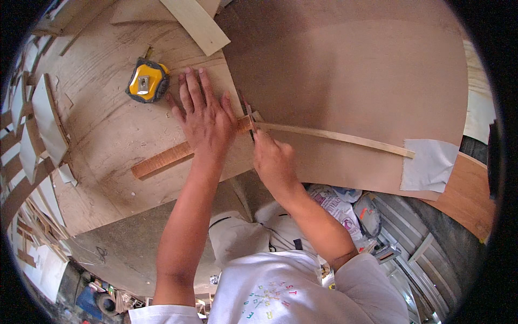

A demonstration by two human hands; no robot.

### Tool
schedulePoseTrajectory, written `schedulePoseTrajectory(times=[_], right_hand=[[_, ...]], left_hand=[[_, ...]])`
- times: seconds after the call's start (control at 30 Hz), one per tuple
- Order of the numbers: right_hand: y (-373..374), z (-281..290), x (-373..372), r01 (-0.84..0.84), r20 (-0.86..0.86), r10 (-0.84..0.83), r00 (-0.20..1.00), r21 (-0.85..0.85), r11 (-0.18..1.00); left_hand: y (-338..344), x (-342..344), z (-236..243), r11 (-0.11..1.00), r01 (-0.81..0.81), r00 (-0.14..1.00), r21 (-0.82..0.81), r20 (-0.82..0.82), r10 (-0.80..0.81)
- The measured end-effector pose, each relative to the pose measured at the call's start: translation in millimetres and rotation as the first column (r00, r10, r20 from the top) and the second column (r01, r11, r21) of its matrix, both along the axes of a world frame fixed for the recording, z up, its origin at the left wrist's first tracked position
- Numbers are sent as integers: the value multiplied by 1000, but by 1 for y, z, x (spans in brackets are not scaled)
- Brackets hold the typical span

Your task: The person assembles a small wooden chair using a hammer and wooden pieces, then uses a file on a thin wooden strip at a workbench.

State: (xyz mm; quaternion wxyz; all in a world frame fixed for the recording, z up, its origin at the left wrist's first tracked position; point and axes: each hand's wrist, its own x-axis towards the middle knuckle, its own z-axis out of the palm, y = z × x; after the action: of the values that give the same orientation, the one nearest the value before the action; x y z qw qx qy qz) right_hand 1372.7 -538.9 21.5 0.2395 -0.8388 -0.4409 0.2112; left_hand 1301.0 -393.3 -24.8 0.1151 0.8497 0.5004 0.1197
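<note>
A reddish-brown wood strip (162,160) lies slantwise on the pale plywood sheet (108,200). My left hand (209,121) rests flat across it, fingers stretched forward, pressing it down. Its far end (244,125) comes out past the hand near the sheet's right edge. There my right hand (274,162) is closed round a narrow, dark, blade-like tool (249,110), which crosses the strip's end; the grip hides most of it, so its exact kind cannot be told. A thin pale stick (334,134) runs from beside my right hand toward the right.
A yellow and black tape measure (147,81) sits beyond my left fingers. A pale plank (197,24) lies at the far edge. The brown board (377,81) fills the right, with a grey cloth (430,163) on its corner. Wood offcuts (48,121) crowd the left.
</note>
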Motion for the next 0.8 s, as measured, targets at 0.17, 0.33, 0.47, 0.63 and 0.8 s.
schedulePoseTrajectory(times=[0.17, 0.33, 0.47, 0.63, 0.8], right_hand=[[1, -2, -3, 15, 29, -13, 999, -47, 999], [-9, 7, -8, 57, -81, -60, 995, -44, 997], [-7, 8, -6, 62, -20, -63, 998, -28, 998], [7, 11, -1, 51, 28, -50, 998, -50, 997], [26, -8, 17, 54, 0, -54, 999, 98, 994]], left_hand=[[-2, 0, -2, 1000, 12, 1000, 19, 6, -12], [0, 0, -1, 1000, -10, 1000, -1, 20, 11], [-2, -1, 3, 1000, 2, 999, 6, 42, -2], [2, 0, 0, 995, -65, 997, 81, 41, 61], [9, -1, 0, 989, 12, 984, 147, 173, -38]])
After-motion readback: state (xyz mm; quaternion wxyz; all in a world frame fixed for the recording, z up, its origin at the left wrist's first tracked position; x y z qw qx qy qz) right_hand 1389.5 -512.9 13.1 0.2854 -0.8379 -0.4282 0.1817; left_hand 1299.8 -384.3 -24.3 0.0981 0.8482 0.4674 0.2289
